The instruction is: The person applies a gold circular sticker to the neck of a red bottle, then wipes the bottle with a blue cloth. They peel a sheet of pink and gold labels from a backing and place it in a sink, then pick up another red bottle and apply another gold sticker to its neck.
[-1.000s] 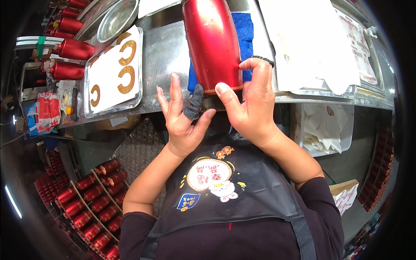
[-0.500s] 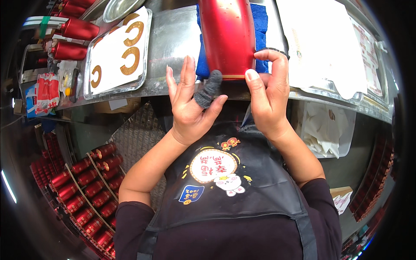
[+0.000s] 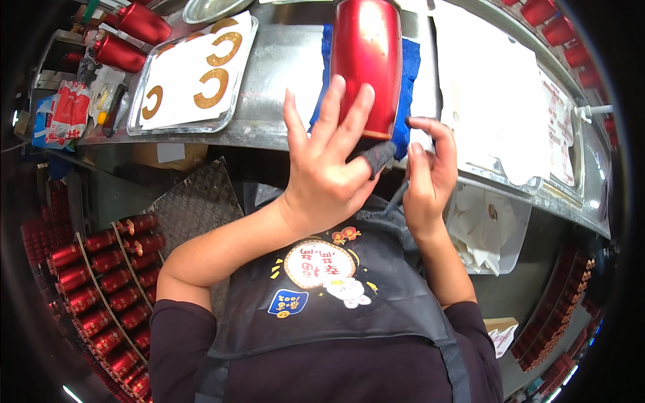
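Observation:
A glossy red metal cylinder (image 3: 366, 54) lies lengthwise on a blue cloth (image 3: 406, 74) on the steel bench (image 3: 282, 60). My left hand (image 3: 322, 174) is raised in front of the cylinder's near end, fingers spread, their tips over the red surface. Its thumb wears a grey fabric cover (image 3: 378, 156). My right hand (image 3: 430, 178) is just right of that thumb, off the cylinder, its fingertips curled and pinched at the tip of the grey cover.
A white tray (image 3: 195, 67) with gold C-shaped pieces sits at the left of the bench; white sheets (image 3: 490, 87) lie at the right. More red cylinders fill a floor rack (image 3: 101, 282) and stand at the top left (image 3: 127, 40). A clear bin (image 3: 487, 228) hangs under the bench.
My right hand has let go of the cylinder's side and moved down to the covered thumb. My left hand has risen, its fingers now over the cylinder's end.

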